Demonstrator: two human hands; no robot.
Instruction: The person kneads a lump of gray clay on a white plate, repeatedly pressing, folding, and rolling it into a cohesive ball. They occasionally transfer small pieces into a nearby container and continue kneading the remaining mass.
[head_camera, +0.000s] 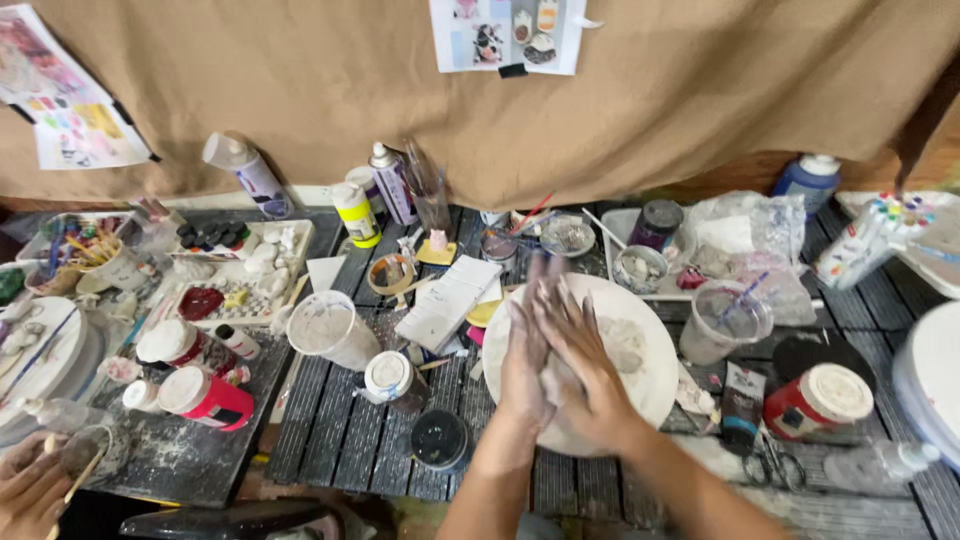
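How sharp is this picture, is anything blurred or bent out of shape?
Head view: the left hand and right hand, pressed together over the round white board, are motion-blurred at the fingertips; the cluttered table is fairly sharp; wide-lens distortion bows the edges; lighting is soft and even, without harsh glare.

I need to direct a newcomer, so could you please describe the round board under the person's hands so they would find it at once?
Start at the dark slatted table below the brown cloth backdrop. Near its middle lies a round white board, dusted pale, with the left hand and right hand pressed together over it. It is the widest flat disc among small jars.
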